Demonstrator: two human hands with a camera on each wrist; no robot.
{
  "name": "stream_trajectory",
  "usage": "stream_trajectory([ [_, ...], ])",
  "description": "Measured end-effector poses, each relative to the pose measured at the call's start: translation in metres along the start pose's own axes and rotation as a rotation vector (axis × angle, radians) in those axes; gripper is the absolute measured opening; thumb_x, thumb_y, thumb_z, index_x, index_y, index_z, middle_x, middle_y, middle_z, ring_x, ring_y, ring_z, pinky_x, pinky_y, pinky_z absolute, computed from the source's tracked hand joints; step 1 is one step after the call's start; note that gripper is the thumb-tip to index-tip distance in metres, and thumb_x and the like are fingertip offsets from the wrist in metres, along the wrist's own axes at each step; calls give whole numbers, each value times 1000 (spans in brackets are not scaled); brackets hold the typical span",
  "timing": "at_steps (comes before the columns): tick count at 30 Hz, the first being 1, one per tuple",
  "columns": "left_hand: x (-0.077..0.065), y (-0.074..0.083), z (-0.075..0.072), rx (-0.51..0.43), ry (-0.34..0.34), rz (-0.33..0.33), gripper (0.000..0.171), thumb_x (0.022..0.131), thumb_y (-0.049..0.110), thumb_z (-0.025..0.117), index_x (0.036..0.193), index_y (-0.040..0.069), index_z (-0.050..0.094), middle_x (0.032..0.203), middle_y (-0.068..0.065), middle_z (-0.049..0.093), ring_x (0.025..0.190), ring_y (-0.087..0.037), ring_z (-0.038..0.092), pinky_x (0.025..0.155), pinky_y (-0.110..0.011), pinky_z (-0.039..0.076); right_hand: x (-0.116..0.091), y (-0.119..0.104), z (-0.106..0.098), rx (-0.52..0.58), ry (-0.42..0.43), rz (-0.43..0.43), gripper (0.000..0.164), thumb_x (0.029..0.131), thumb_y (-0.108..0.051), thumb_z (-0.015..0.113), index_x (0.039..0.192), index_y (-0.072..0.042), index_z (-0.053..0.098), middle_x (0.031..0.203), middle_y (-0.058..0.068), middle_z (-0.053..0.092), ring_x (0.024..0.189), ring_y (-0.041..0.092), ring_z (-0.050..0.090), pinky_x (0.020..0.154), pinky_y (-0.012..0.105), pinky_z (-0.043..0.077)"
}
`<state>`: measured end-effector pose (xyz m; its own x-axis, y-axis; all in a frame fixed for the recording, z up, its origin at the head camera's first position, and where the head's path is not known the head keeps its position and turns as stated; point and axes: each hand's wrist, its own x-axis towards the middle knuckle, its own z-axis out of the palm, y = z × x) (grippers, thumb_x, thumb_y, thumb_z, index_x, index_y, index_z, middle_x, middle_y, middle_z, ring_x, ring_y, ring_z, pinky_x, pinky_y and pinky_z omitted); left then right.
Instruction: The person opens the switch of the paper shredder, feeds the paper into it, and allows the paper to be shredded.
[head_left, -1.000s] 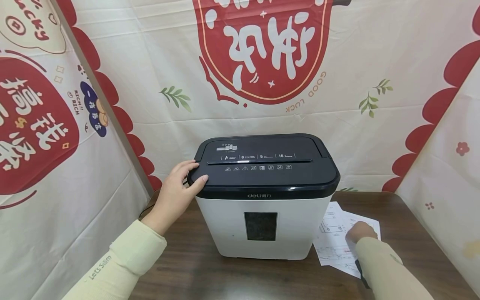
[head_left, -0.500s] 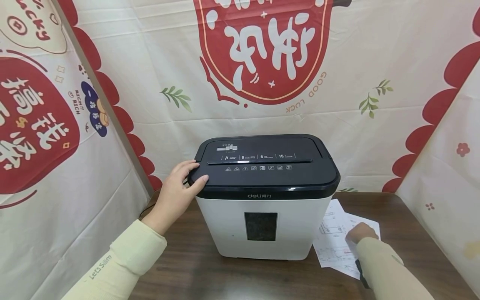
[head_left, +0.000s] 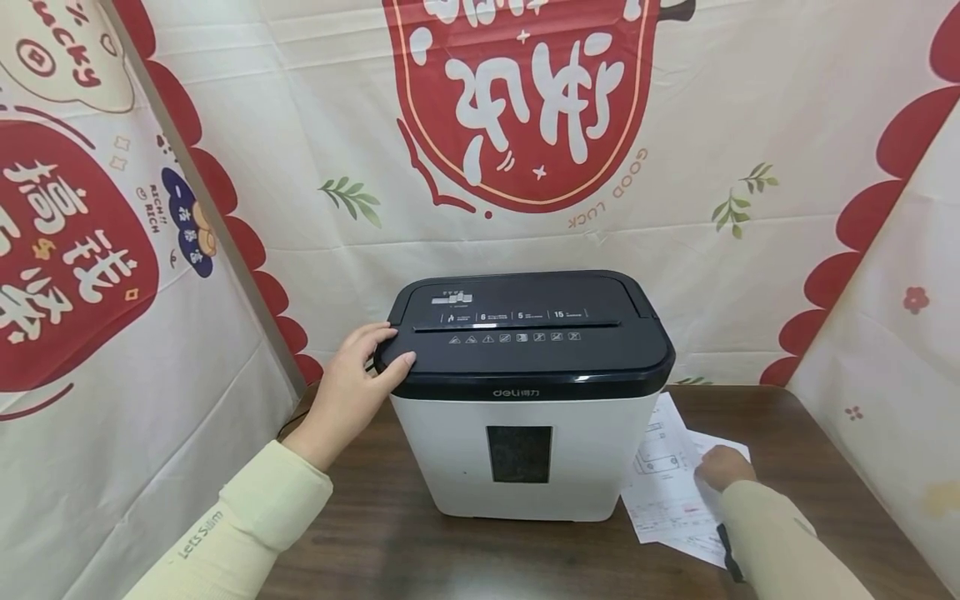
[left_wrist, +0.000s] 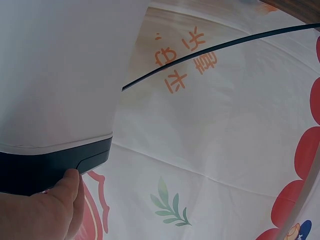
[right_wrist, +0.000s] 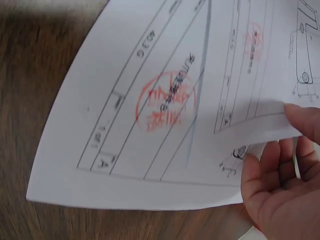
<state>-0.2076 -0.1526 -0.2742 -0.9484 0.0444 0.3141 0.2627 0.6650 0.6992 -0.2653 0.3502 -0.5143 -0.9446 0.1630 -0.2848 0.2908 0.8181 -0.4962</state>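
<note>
A black-topped paper shredder (head_left: 525,354) with a white bin stands upright in the middle of the head view. My left hand (head_left: 352,387) rests on the left end of its black top, thumb and fingers spread on the rim. That hand (left_wrist: 55,205) also touches the dark rim in the left wrist view. To the right of the shredder lie printed sheets of paper (head_left: 663,492), overlapping each other. My right hand (head_left: 723,468) is at their right side. In the right wrist view it (right_wrist: 285,175) pinches a sheet of paper (right_wrist: 280,117), thumb above and fingers curled below.
The shredder stands on a brown wooden table (head_left: 375,533). A dark cord (left_wrist: 225,47) runs from behind it. Printed cloth walls (head_left: 315,108) enclose the table at the back and both sides.
The upper sheet has risen slightly toward the camera and swung a little at my right hand. My left hand stays on the shredder. The head view has shifted slightly.
</note>
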Motion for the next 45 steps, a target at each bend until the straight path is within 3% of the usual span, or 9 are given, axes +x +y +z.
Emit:
stream_trajectory([
  [6,-1,0,-1,2,-5,-10,51,92,31,64,135,4,54,145,-10,44,133,-27,41,104,-44,43,-1,5,-4,100,-19,8,33,83,-14,61,99,14,56,93,28,59,84,38,55,74,52,45],
  [14,-2,0,-2,-2,-11,-19,52,93,31,63,136,4,53,146,-11,42,133,-29,41,103,-45,43,-10,2,-12,211,-27,-8,24,90,-14,60,98,9,57,97,24,57,88,34,53,72,43,46],
  [22,-2,0,-2,17,-17,-26,53,93,32,63,137,4,52,147,-12,41,133,-30,41,103,-47,43,-17,1,-18,286,-45,9,29,89,-12,63,104,11,55,103,27,55,93,36,53,80,47,52],
  [34,-2,1,-3,33,-10,-21,53,92,33,63,136,4,53,146,-13,43,133,-31,42,104,-46,42,-28,6,-26,382,-53,10,37,91,-17,63,111,12,54,111,31,54,92,32,57,77,41,53],
  [45,-2,3,-4,26,-18,-13,54,92,33,63,135,2,53,146,-14,43,134,-31,40,107,-47,37,-39,12,-40,412,-33,-19,35,91,-12,61,110,15,51,105,32,58,82,24,62,75,45,54],
])
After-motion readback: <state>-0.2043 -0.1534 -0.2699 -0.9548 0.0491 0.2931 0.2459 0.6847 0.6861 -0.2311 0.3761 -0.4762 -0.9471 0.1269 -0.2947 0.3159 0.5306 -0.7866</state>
